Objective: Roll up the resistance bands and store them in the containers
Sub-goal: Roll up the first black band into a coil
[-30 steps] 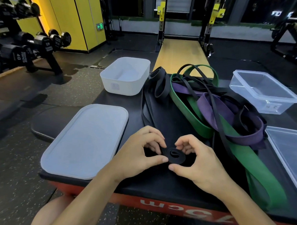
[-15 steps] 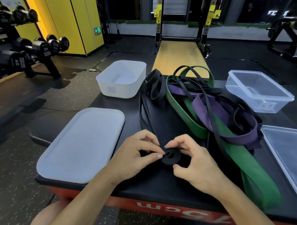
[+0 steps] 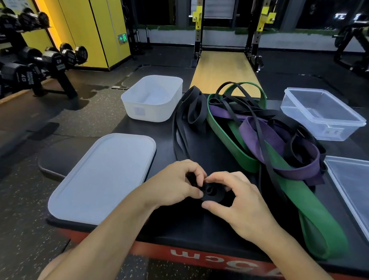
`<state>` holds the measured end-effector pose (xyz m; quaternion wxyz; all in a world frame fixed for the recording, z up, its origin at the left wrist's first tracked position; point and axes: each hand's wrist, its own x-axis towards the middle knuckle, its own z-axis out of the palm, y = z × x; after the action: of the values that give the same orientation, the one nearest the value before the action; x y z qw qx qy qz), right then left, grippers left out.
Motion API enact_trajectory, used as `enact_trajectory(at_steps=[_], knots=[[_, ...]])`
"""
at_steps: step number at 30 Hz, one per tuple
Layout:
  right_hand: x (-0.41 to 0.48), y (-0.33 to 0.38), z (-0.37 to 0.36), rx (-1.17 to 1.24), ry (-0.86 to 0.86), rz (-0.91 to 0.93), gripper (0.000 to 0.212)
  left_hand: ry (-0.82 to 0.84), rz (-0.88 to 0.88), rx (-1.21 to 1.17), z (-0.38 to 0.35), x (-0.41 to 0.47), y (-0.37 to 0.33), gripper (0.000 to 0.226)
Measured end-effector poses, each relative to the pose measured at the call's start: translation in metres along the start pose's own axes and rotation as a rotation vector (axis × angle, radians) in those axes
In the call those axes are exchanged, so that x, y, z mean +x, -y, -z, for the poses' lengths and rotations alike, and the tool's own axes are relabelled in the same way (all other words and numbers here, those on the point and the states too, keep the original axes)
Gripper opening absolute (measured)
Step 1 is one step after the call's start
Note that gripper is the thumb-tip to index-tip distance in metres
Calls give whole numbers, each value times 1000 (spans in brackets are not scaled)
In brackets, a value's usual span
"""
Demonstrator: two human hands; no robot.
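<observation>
At the near edge, left hand [image 3: 173, 187] and right hand [image 3: 240, 204] pinch the black coil [image 3: 212, 192], turned slightly since a second ago, so rolling has barely begun.

A bare strip of black table [image 3: 164, 133] leads to the white tub [image 3: 153, 99] at 11 o'clock. The white lid [image 3: 102, 179] blocks 9 o'clock, and the band pile [image 3: 253, 129] blocks 2 o'clock.

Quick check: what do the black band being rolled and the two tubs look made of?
The black band looks like matte rubber or latex: it coils tight, uncreased. The white tub seems satin opaque plastic, hiding what's behind. The clear tub seems glossy transparent plastic: see-through walls.
</observation>
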<state>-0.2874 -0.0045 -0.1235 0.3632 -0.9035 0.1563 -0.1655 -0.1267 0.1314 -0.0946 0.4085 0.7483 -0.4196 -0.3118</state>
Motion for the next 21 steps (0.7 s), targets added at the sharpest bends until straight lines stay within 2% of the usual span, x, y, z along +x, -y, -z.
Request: enact_trajectory(at_steps=[3,5,8,11,14,18,21], knots=[[0,-1,-1,-15,9,25,53,-15,31,-123,-6,1,0,33],[0,-1,-2,-6,8,34,52,-103,33,-155,-12,-5,2,35],[0,-1,-2,30,-7,54,52,-259,-66,-164,-22,-20,8,37],[-3,-1,-1,89,-20,82,56,-342,-112,-173,-25,-24,15,31],[-6,-2,-2,89,18,123,66,-309,-137,-167,-24,-23,18,20],[-4,-5,-1,98,9,155,81,-279,-149,-133,-25,-23,17,19],[-5,-5,0,112,26,160,83,-232,-247,-39,-25,-24,17,21]])
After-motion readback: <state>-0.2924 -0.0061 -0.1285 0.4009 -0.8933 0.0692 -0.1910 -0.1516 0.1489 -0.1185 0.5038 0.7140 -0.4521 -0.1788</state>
